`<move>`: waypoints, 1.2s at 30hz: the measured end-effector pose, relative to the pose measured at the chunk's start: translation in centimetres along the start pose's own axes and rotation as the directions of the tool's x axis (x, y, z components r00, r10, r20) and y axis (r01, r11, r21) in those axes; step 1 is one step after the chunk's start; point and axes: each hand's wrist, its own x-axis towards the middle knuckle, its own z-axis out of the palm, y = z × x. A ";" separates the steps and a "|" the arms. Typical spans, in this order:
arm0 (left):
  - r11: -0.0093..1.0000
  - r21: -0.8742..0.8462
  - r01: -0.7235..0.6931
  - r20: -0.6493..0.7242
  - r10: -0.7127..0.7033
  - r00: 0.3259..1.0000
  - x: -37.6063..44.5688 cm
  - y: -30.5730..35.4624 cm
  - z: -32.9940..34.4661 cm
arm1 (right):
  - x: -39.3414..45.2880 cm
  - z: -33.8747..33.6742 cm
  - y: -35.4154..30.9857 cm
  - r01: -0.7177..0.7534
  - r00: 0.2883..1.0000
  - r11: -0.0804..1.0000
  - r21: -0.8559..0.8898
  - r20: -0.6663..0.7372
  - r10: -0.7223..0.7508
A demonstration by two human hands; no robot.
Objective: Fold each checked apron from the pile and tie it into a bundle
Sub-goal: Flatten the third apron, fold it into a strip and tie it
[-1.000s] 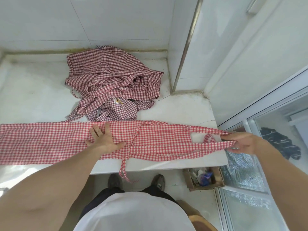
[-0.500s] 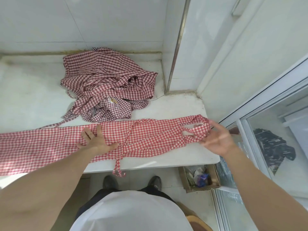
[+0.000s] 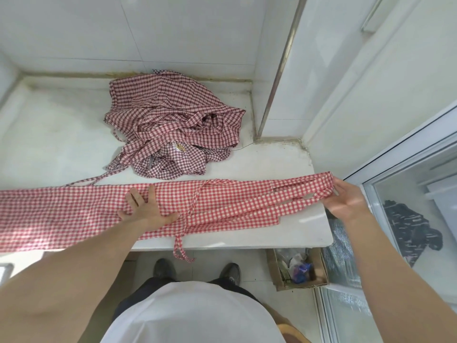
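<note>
Head view — left hand (image 3: 146, 211) flat on apron (image 3: 222, 206)

Right hand (image 3: 347, 203) pulled apron (image 3: 222, 204) strap end back out, stretching fabric straight.

**Layout at the bench**

The folded apron (image 3: 222, 206) lies lengthwise along the front edge of my bench (image 3: 49, 144), one tie (image 3: 181, 248) hanging over that edge. My left hand (image 3: 146, 211) rests flat on its middle; my right hand (image 3: 346, 199) is at its right end, past the bench corner. The pile (image 3: 173, 125) sits behind it, near the back wall. A box (image 3: 299, 268) stands on the floor, below right.
</note>
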 end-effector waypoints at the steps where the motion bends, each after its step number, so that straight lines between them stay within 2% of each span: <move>1: 1.000 0.000 0.002 -0.001 -0.002 1.000 0.0 -0.1 0.0 | 0.1 -0.3 0.1 -0.017 1.000 1.000 0.020 -0.025 0.017; 3: 1.000 0.001 0.005 0.000 -0.005 1.000 0.0 0.0 0.0 | 0.7 -1.2 0.1 -0.076 0.993 0.982 0.170 -0.071 0.089; 5: 1.000 -0.005 0.003 0.005 -0.003 1.000 0.0 0.0 -0.1 | 1.0 -2.0 0.4 -0.116 0.981 0.966 0.233 -0.127 0.149; 6: 1.000 -0.008 0.000 0.006 0.000 1.000 0.0 0.0 0.0 | 0.9 -2.2 0.5 -0.119 0.980 0.969 0.218 -0.132 0.150; 8: 1.000 -0.014 -0.007 0.002 0.007 1.000 -0.1 0.0 0.0 | 1.2 -3.1 0.6 -0.052 0.996 0.988 0.149 -0.066 0.063; 10: 1.000 -0.018 -0.014 0.000 0.014 1.000 -0.1 -0.2 0.1 | 0.7 -3.1 0.9 0.003 1.000 0.999 -0.033 0.003 -0.003; 11: 1.000 -0.015 -0.021 -0.002 0.021 1.000 -0.1 -0.2 0.1 | 0.0 -2.5 1.0 -0.012 0.999 0.997 -0.072 0.037 0.015; 13: 1.000 -0.012 -0.028 -0.005 0.028 1.000 -0.1 -0.5 0.2 | -0.4 -2.0 0.8 -0.041 0.999 0.999 -0.004 0.016 0.041; 16: 0.999 -0.016 -0.035 -0.005 0.035 0.999 -0.1 -0.7 0.2 | 0.5 -1.4 0.0 0.029 0.995 0.999 -0.039 -0.097 -0.032; 18: 0.999 -0.010 -0.036 -0.006 0.036 0.999 -0.1 -0.7 0.3 | 1.1 -2.0 -0.3 -0.029 0.989 0.998 -0.055 -0.147 0.020; 20: 0.999 -0.004 -0.036 0.000 0.036 0.999 -0.2 -0.9 0.3 | 1.4 -2.1 -0.7 -0.085 0.989 0.985 -0.153 -0.133 0.065; 23: 0.999 -0.003 -0.041 0.000 0.041 0.999 -0.3 -1.1 0.3 | 1.1 -2.3 -0.6 -0.058 0.990 0.965 -0.256 -0.137 0.023; 27: 0.999 0.000 -0.035 0.004 0.035 0.999 -0.5 -1.2 0.2 | 1.0 -2.8 0.1 0.018 0.973 0.896 -0.443 -0.199 -0.118; 30: 1.000 0.007 -0.029 0.001 0.029 1.000 -0.6 -1.1 0.2 | 1.2 -3.6 0.4 0.023 0.955 0.860 -0.510 -0.242 -0.169; 32: 1.000 0.009 -0.026 0.000 0.026 1.000 -0.6 -1.1 0.3 | 1.6 -4.0 0.7 0.022 0.964 0.824 -0.566 -0.207 -0.168; 34: 1.000 0.011 -0.025 -0.001 0.025 1.000 -0.5 -1.1 0.3 | 2.4 -4.3 1.1 -0.002 0.974 0.735 -0.678 -0.167 -0.152; 36: 1.000 0.014 -0.022 -0.002 0.022 1.000 -0.5 -1.1 0.3 | 3.5 -4.4 1.6 0.002 0.967 0.631 -0.776 -0.159 -0.199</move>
